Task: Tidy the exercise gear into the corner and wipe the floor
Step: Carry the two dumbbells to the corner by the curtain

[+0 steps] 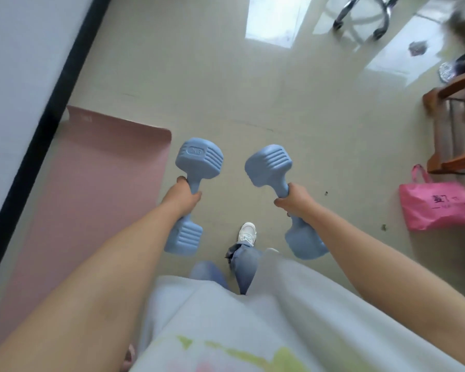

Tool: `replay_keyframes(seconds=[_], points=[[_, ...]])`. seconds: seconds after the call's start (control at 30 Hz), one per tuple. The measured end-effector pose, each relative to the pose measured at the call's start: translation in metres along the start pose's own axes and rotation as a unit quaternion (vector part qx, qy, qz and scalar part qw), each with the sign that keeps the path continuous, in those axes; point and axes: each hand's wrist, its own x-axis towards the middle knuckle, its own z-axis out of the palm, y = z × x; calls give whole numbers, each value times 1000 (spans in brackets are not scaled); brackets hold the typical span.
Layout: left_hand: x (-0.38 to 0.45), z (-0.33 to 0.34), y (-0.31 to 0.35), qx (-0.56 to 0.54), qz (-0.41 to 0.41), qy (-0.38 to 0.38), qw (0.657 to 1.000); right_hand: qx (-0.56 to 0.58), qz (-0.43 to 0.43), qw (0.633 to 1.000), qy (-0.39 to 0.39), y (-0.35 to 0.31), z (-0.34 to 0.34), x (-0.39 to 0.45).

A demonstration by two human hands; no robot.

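Pale shirt (253,326) closest to my lens, two bare arms reaching out over the floor (253,98).

From the head view I see the left hand (181,196) clenched around the handle of a blue dumbbell (196,159) (its upper head is stamped 2KG), and the right hand (295,201) clenched around a second blue dumbbell (269,165); both are held in the air above the tiles, apart from each other. A pink mat (91,189) lies flat to the left along the wall. A pink bag (438,205) sits on the floor at right, beside a wooden rack (451,130). One white shoe (247,232) shows between the weights.
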Motion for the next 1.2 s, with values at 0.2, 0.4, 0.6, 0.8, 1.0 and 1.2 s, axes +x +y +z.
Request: replay_keyframes(seconds=[0.2,0.4,0.6,0.8,1.0,1.2], points=[[78,-47,89,7,9,-8,1000,-34,12,999,19,-51,-106,78],[193,-135,163,13,12,-11,1000,-57,17,998,7,-144,-178,176],[307,-255,244,28,2,-15,999,-60,21,998,2,-257,-260,269],[406,-356,338,46,12,-2,999,-62,6,998,13,-352,-354,360],[513,-434,442,63,0,24,998,-72,-23,997,14,-443,-467,480],[601,-510,537,59,-18,25,998,-95,-33,995,20,-525,-584,574]])
